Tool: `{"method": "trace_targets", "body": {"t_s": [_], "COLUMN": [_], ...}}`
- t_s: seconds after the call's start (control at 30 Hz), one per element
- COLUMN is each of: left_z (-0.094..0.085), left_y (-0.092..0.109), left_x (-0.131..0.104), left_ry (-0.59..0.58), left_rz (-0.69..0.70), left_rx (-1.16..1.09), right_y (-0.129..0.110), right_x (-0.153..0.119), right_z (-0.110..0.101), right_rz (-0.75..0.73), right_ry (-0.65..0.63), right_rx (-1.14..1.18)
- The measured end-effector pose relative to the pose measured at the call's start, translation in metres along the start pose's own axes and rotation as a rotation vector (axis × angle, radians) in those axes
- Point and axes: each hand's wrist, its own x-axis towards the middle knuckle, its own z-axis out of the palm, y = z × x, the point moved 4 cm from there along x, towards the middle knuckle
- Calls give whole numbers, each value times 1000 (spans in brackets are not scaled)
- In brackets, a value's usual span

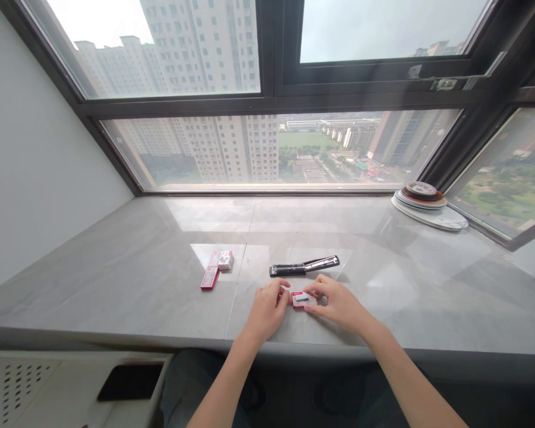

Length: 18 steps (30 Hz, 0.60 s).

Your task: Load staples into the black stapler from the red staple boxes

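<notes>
A small red and white staple box (311,302) lies on the grey stone sill close to its front edge. On top of it rests a short greyish strip that looks like staples (302,297). My left hand (267,306) has its thumb and fingertips pinched at the box's left end. From the right, my right hand (336,302) grips the box between thumb and fingers. Just beyond both hands a black stapler (289,270) lies opened out, its metal channel showing. What the left fingertips cover cannot be made out.
Left of the hands are a white-topped small box (225,260) and a red-edged box (210,278), with another box partly behind them. Stacked plates (421,199) stand at the back right by the window. Below the sill, a dark phone-like slab (131,381) lies on a pale surface.
</notes>
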Motion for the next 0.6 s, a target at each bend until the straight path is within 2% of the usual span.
{"method": "trace_targets", "body": {"t_s": [0.07,0.1,0.2,0.27,0.4,0.6], "left_z": [-6,-11,-29,-36,-26,-2], "left_y": [-1,-4,-20,-32,-44,-35], "left_x": [0,2,18,36,59,43], "left_ry": [-21,5,182,228,109,52], "left_rz": [20,20,-25,-41,2,64], "left_rx": [-12,3,100,159,169,131], "right_y": [-4,-5,-13,-18,-26,-25], "right_x": [0,0,2,6,13,28], "right_z": [-2,-4,-6,-3,4,-3], "right_rz": [-2,-3,-22,-40,-56,-31], "right_ry": [12,21,36,18,15,139], "right_rx": [-19,-22,-4,17,56,34]}}
